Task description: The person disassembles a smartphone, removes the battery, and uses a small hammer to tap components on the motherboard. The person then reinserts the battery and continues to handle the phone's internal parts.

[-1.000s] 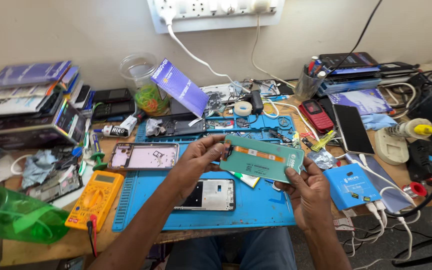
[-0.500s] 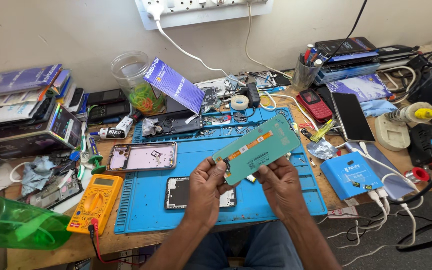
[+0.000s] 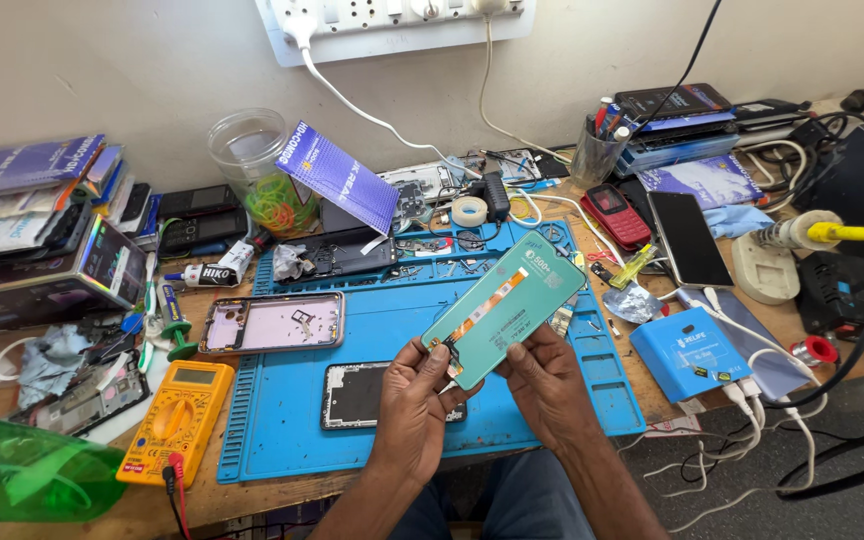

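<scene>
Blue silicone work mat (image 3: 282,430) covers the middle of the wooden bench, its near edge close to the bench lip and its ridged left border beside a yellow multimeter (image 3: 170,420). Bare mat lies between the pink phone back frame (image 3: 272,322) at upper left and the dark phone body (image 3: 357,395) lying flat near the front; that strip is the only open room, since clutter presses in on all other sides. Stacked boxes and phones crowd the left edge, cables and a blue box (image 3: 687,352) crowd the right. Both forearms come up from the bottom of the view and meet over the mat's near half. Left hand (image 3: 414,400) is curled, thumb and fingertips pinching the lower corner of a teal phone display panel (image 3: 507,305) where its orange flex strip ends. Right hand (image 3: 547,380) is closed on the panel's lower right edge, fingers tucked behind it. Panel is held off the mat, tilted with its far end pointing up and to the right, back side facing the camera, above and just right of the dark phone body, not touching it.
</scene>
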